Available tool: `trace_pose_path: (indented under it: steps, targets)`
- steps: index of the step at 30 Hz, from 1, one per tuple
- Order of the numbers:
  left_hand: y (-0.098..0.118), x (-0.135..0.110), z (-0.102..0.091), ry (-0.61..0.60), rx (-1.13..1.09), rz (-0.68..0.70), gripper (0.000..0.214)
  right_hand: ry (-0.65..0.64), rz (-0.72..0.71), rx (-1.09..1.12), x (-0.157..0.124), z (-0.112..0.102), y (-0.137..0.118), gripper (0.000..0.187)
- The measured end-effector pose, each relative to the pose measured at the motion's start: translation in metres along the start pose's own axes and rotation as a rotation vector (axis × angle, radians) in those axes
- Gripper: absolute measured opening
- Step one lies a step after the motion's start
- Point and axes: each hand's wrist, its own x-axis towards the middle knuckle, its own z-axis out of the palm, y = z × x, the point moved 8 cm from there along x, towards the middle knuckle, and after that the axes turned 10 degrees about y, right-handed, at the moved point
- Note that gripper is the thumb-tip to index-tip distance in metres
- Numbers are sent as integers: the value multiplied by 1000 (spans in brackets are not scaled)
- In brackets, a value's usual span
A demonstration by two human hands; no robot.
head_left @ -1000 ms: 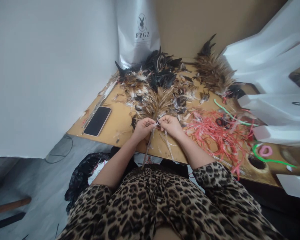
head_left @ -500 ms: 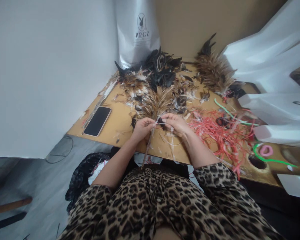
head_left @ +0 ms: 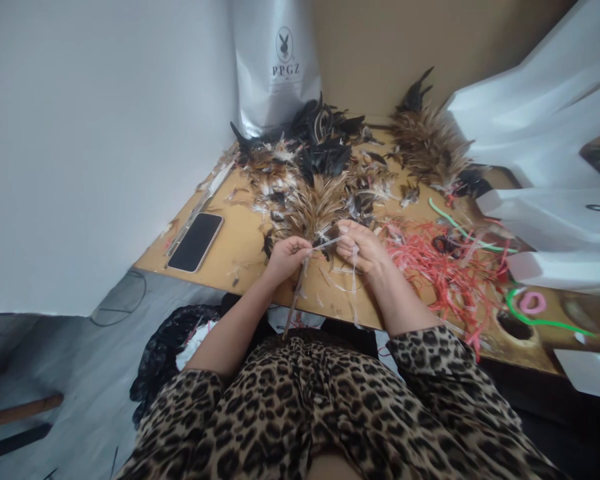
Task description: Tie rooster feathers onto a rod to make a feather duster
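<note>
My left hand [head_left: 289, 259] is closed, thumb and fingers pinching one end of a thin translucent plastic strip [head_left: 330, 243]. From it the strip runs taut to my right hand [head_left: 363, 247], whose curled fingers grip it, and a loose tail dangles below. A bundle of brown feathers [head_left: 313, 203] with black feathers [head_left: 325, 157] above points away from me, its base just beyond my fingertips. Toward my lap a thin stick [head_left: 295, 300] runs from beside my left fingertips; whether that hand grips it too I cannot tell.
Loose feathers [head_left: 275, 163] litter the wooden table [head_left: 230, 247]. A phone [head_left: 196, 242] lies at left, red plastic strips [head_left: 445, 267] at right. Another feather bundle [head_left: 427, 140] rests at the back right. A silvery bag [head_left: 280, 87] stands behind; a hole [head_left: 515, 325] pierces the table.
My right hand has moved a little to the right, away from my left, drawing the strip out longer between them. My left hand has hardly moved.
</note>
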Motion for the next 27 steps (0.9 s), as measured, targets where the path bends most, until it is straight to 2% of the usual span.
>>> trace_pose_path:
  steps: [7, 11, 14, 17, 21, 27]
  targets:
    - [0, -1, 0, 8, 64, 13, 17, 83, -96, -175, -4, -4, -10, 27]
    - [2, -2, 0, 14, 90, 30, 16, 2, -73, -477, -11, -10, -19, 33]
    - [1, -3, -1, 21, 131, 57, 17, 28, -46, -739, -13, -15, -21, 35]
    - [0, -3, -2, 48, 168, 97, 17, 41, -44, -892, -10, -5, -12, 35]
    - [11, -8, 0, 80, 224, 196, 14, -12, -28, -940, 0, 16, 15, 39]
    - [36, -23, 8, 102, 430, 379, 6, 81, -35, -967, 12, 8, 32, 47]
